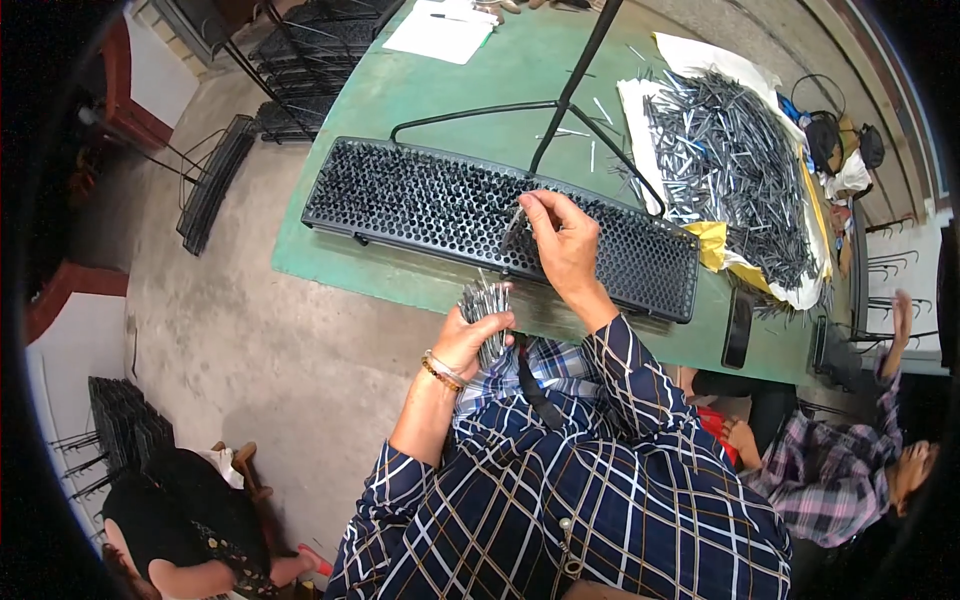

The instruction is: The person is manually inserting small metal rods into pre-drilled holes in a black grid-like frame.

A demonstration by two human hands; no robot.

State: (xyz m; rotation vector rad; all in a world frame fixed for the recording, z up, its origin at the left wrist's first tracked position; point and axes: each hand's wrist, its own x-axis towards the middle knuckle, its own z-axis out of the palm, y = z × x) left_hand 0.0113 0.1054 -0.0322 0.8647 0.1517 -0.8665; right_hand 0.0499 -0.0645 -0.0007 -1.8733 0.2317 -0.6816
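A long black rack [660,265] full of small round holes lies across the table in front of me. Dark upright pieces crowd its left and middle part; at the right end the holes show bare. My left hand [468,335] is closed around a bundle of thin metal pieces [488,305], held upright just off the rack's near edge. Over the rack, right of its middle, my right hand [568,240] pinches a thin metal piece [514,222] between thumb and forefinger. Its lower end is too small to tell whether it sits in a hole.
A heap of loose metal pieces [725,160] lies on white sacking at the right. A black metal frame [565,105] rises behind the rack. A phone [738,328] rests near the table's edge. Similar racks [215,185] stand on the floor. People are on both sides.
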